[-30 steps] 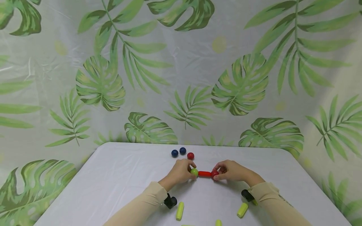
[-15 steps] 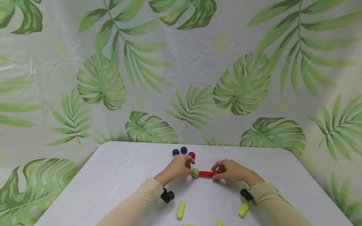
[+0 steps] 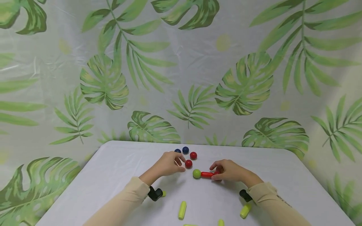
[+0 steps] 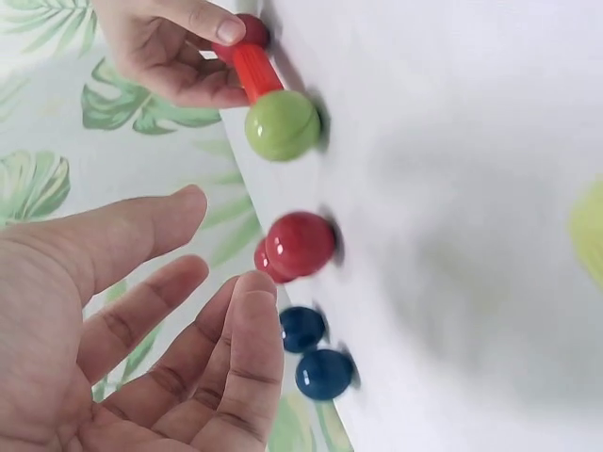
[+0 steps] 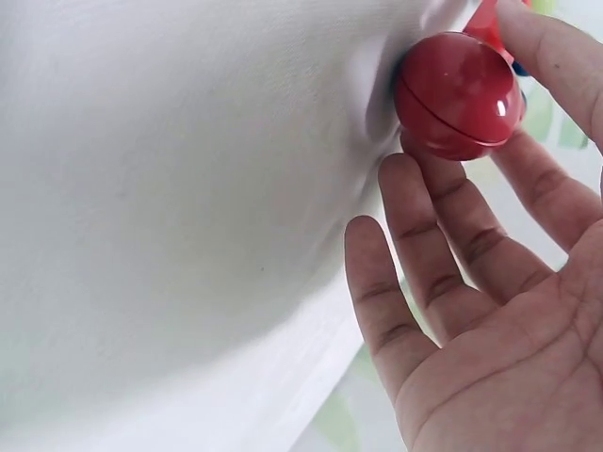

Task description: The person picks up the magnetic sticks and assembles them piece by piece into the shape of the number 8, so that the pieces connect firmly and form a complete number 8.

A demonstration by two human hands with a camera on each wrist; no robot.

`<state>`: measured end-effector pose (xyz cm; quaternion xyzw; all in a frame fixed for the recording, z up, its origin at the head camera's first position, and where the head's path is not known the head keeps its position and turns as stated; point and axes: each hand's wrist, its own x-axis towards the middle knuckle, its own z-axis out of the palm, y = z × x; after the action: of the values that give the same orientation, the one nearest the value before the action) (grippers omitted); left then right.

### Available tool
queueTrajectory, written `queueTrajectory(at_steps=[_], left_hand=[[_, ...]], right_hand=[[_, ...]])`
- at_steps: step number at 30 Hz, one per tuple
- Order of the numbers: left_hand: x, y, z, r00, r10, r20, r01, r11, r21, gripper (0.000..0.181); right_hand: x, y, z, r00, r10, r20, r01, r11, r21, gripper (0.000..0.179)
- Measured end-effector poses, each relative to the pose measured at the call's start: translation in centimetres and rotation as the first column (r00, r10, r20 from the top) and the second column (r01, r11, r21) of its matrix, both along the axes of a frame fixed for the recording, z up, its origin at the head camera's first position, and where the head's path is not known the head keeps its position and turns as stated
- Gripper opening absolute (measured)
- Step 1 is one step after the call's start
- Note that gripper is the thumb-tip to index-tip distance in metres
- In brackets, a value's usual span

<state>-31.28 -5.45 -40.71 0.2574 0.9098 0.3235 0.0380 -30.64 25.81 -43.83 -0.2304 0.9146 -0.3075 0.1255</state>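
My right hand pinches a piece made of a red ball, a short red rod and a lime-green ball, joined in a row. Its thumb lies by the meeting of red ball and rod. The green end points left, low over the white table. My left hand holds nothing, its fingers spread and loosely bent. Just beyond its fingertips rests a loose red ball. Behind that sit another red ball and two dark blue balls, one partly covered by the left hand in the head view.
Several yellow-green rods lie on the near part of the white table, among them one rod at front centre and another rod beneath the right wrist. A leaf-patterned curtain hangs behind the table's far edge.
My left hand has let go of the green ball and moved left, bringing a loose red ball into view. The right hand still holds the joined piece in about the same place.
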Motion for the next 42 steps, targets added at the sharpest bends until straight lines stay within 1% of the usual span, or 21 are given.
queueTrajectory(at_steps=[6, 9, 15, 20, 26, 31, 34, 37, 42], left_hand=[[0.6, -2.1, -0.1, 1.000, 0.006, 0.005, -0.006, 1.000, 0.001, 0.022], [0.9, -3.2, -0.1, 1.000, -0.006, 0.010, 0.006, 1.000, -0.007, 0.022], [1.9, -5.5, -0.2, 0.999, -0.028, 0.034, 0.029, 0.999, -0.033, 0.023], [2.8, -7.1, -0.6, 0.997, -0.032, 0.063, 0.035, 0.998, -0.045, 0.022], [3.8, -8.8, -1.4, 0.993, -0.065, 0.094, 0.070, 0.996, -0.048, 0.023], [4.4, -9.9, -2.1, 0.989, -0.077, 0.130, 0.082, 0.996, -0.033, 0.022], [4.7, -10.3, -2.5, 0.985, -0.078, 0.154, 0.083, 0.996, -0.024, 0.021], [4.9, -10.4, -2.9, 0.984, -0.079, 0.161, 0.082, 0.997, -0.015, 0.019], [5.1, -10.6, -3.2, 0.985, -0.084, 0.151, 0.085, 0.996, -0.002, 0.017]], right_hand=[[-0.3, -0.5, -0.2, 1.000, 0.028, -0.012, -0.028, 1.000, -0.010, 0.035], [-0.4, -1.0, -0.2, 0.999, 0.042, -0.014, -0.042, 0.999, -0.014, 0.034], [-0.3, -2.4, 0.0, 0.997, 0.071, 0.006, -0.071, 0.997, -0.025, 0.036], [-0.4, -3.4, 0.0, 0.993, 0.114, -0.032, -0.114, 0.993, -0.010, 0.034], [-0.6, -4.3, -0.1, 0.986, 0.160, -0.055, -0.160, 0.987, -0.006, 0.034], [-0.8, -4.8, -0.3, 0.984, 0.166, -0.062, -0.166, 0.986, -0.002, 0.034], [-0.8, -4.9, -0.3, 0.984, 0.164, -0.066, -0.164, 0.986, 0.001, 0.034], [-0.8, -4.9, -0.3, 0.984, 0.163, -0.072, -0.163, 0.987, 0.002, 0.034], [-0.8, -4.9, -0.2, 0.983, 0.167, -0.080, -0.167, 0.986, 0.002, 0.033]])
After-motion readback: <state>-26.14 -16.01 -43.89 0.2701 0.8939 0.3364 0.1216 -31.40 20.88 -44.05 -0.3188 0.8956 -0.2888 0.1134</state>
